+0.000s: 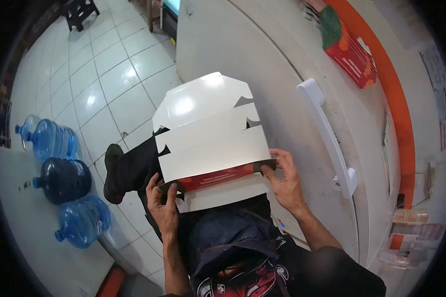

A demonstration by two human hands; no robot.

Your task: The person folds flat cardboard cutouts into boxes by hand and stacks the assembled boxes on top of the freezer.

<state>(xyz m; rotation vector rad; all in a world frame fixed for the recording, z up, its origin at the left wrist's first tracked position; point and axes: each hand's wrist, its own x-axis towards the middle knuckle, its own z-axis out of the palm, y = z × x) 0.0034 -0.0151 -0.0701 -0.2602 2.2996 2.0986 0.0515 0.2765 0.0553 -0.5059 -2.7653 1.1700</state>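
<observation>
A partly folded cardboard box (213, 143) lies across my lap, its white inner side facing up. Notched tabs show along its left and right edges, and a red printed panel (215, 178) stands up near me. My left hand (164, 203) pinches the left end of that panel between thumb and fingers. At the opposite end, my right hand (285, 180) grips the dark corner flap in the same way. A white strip of the box rests on my dark clothing, nearer my body than the red panel.
Several large blue water jugs (64, 141) lie at the left. Close on my right is a white door with a long handle (327, 136). A red and green box (352, 59) sits on the surface at upper right. A dark stool (80, 14) stands on the tiled floor (109, 84).
</observation>
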